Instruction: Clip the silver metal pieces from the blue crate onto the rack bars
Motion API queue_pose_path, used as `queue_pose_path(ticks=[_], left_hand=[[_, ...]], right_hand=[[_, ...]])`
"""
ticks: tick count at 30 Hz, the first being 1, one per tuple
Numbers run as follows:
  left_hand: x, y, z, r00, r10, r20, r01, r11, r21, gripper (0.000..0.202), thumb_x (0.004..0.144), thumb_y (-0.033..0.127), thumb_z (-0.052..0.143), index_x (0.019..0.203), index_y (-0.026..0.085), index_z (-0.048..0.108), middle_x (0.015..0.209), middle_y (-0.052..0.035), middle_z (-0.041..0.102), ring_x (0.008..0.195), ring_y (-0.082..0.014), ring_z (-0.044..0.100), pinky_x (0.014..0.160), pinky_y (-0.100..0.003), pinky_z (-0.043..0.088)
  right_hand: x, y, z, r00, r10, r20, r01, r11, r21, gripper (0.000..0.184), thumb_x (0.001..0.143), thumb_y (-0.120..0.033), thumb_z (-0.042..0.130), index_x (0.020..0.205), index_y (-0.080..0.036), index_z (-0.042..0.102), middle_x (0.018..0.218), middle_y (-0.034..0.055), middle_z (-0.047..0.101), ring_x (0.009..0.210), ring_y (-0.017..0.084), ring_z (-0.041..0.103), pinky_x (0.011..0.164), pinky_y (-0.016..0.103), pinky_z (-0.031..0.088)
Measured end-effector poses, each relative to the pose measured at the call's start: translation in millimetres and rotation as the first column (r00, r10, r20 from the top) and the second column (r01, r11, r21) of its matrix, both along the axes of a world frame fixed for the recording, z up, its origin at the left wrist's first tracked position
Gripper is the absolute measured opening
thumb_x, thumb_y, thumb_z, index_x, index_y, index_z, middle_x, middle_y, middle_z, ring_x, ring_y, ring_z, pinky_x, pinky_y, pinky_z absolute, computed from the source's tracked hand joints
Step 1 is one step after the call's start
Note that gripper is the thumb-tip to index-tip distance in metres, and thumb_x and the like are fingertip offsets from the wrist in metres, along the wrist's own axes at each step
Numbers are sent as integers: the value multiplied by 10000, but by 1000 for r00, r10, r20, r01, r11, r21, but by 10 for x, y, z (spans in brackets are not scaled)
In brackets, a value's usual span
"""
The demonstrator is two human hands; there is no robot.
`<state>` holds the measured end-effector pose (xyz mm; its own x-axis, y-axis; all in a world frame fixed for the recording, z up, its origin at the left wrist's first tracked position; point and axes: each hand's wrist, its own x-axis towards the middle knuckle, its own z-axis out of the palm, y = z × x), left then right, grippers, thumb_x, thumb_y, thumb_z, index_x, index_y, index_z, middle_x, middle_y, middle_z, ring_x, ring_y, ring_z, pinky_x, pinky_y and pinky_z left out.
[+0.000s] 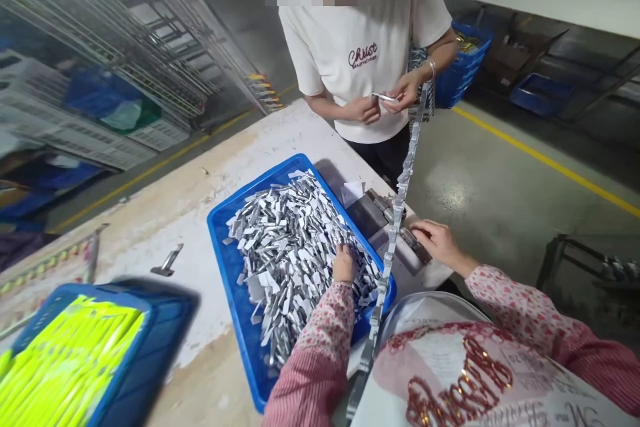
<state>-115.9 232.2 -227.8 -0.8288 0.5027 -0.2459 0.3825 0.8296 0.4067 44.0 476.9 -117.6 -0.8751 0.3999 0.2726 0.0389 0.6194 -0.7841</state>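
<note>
My left hand (pixel 344 264) reaches into a blue tray (pixel 226 307) heaped with small silvery strips and white pieces (pixel 280 247). Its fingers are bent into the heap, and what they hold, if anything, is hidden. My right hand (pixel 441 244) lies at the near end of a metal fixture (pixel 418 245) on the table edge, fingers stretched out over it. A long chain of linked metal pieces (pixel 391 250) hangs slantwise between my two arms, passing in front of the fixture.
Across the table (pixel 193 280), a co-worker in a white shirt (pixel 370 80) holds a small whitish strip (pixel 385 97). A blue crate (pixel 155 353) of bright yellow items (pixel 75 360) stands at left, near a loose metal piece (pixel 169 261). Racks and blue bins are behind.
</note>
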Motion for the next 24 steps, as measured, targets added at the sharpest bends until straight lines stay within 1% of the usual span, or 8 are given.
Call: queue_pose_path(ticks=[3,7,10,13,16,20,21,24], left_hand=[[42,24,-40,998,57,14,-57,998,1,312,846,120,488,1147,59,538,1188,-202,512,887,-206,605,823,-353,466],[11,6,-4,991,120,67,-121,993,14,255,836,139,548,1085,86,567,1059,-117,603,920,-198,599,843,-368,460],[-91,-23,107,983,135,128,-144,988,61,170,763,139,639,930,117,618,896,-56,651,864,-181,613,821,-348,460],[-207,-90,336,972,123,200,-155,976,155,120,664,112,692,766,143,637,678,-10,647,709,-163,620,743,-302,463],[-293,-181,743,960,119,252,-195,933,304,92,678,188,677,755,150,642,627,-9,650,638,-163,623,674,-283,472],[-244,-194,1533,960,88,268,-224,814,536,257,791,370,596,921,150,631,782,-39,678,719,-156,629,692,-276,493],[-185,-164,1738,960,63,272,-221,767,602,268,793,385,608,935,159,631,783,-31,671,715,-147,620,692,-268,491],[73,-26,2250,956,-101,277,-178,551,815,172,770,328,678,839,172,653,732,-20,649,666,-137,595,640,-259,478]], right_hand=[[42,-6,-15,1000,0,8,0,1000,1,188,917,-279,504,907,-183,665,870,52,701,779,169,646,708,273,477],[69,-27,-15,1000,13,1,-13,1000,-14,191,919,-288,503,912,-185,664,869,52,702,778,167,649,713,273,488],[80,-45,17,999,35,-12,-35,999,-26,186,916,-281,507,901,-186,666,866,52,705,783,168,654,718,276,495],[106,-57,103,999,20,-39,-23,996,-83,180,912,-283,517,893,-181,664,836,50,706,723,158,655,671,266,500],[126,-107,307,996,-7,-93,-13,977,-211,169,914,-284,521,909,-180,654,791,35,697,610,126,632,593,238,494],[66,-303,761,976,68,-208,-115,969,-220,148,905,-269,540,979,-185,637,845,40,682,672,117,619,604,219,491],[37,-370,875,970,111,-218,-155,969,-194,186,895,-281,559,1038,-180,622,859,45,673,681,117,608,597,216,486],[-42,-558,1105,939,266,-218,-306,935,-180,426,854,-353,622,1223,-162,528,915,54,655,662,108,573,569,209,477]])
